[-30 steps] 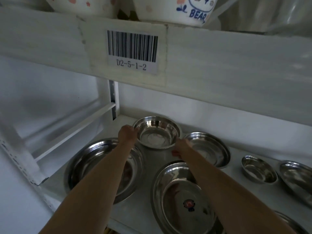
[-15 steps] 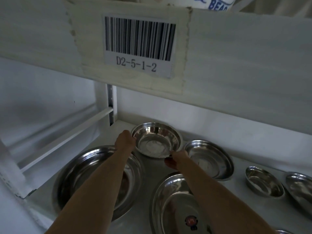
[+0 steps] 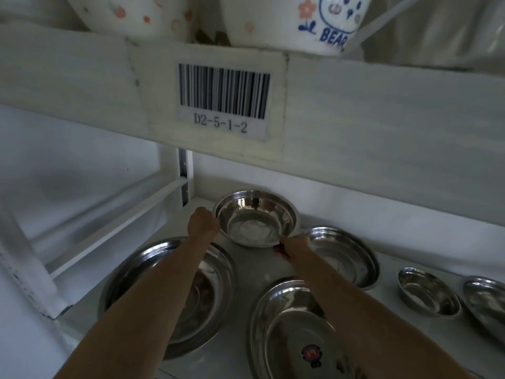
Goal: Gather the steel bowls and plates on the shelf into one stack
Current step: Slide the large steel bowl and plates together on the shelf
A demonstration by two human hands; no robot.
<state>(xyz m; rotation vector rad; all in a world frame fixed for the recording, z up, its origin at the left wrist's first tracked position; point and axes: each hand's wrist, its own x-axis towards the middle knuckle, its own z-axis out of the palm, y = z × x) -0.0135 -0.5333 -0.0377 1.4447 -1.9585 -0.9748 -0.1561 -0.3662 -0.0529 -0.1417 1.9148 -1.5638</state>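
A deep steel bowl (image 3: 255, 218) is tilted toward me at the back of the lower shelf. My left hand (image 3: 202, 222) grips its left rim and my right hand (image 3: 296, 246) grips its front right rim. Below my left arm lies a large round steel plate (image 3: 131, 272). An oval steel plate (image 3: 284, 318) with a red sticker lies under my right arm. A shallow steel dish (image 3: 344, 255) sits just right of the bowl. Further right are a small steel bowl (image 3: 427, 292) and another steel dish (image 3: 486, 305) cut by the frame edge.
The upper shelf's thick white front board (image 3: 382, 119) with a barcode label (image 3: 222, 101) hangs low over the bowls. Printed ceramic bowls (image 3: 295, 20) stand on top. A white side rail (image 3: 114, 231) and upright post close off the left.
Both hands have stayed on the deep bowl, which now sits slightly higher and more tilted toward me. The camera view dipped and then rose again.
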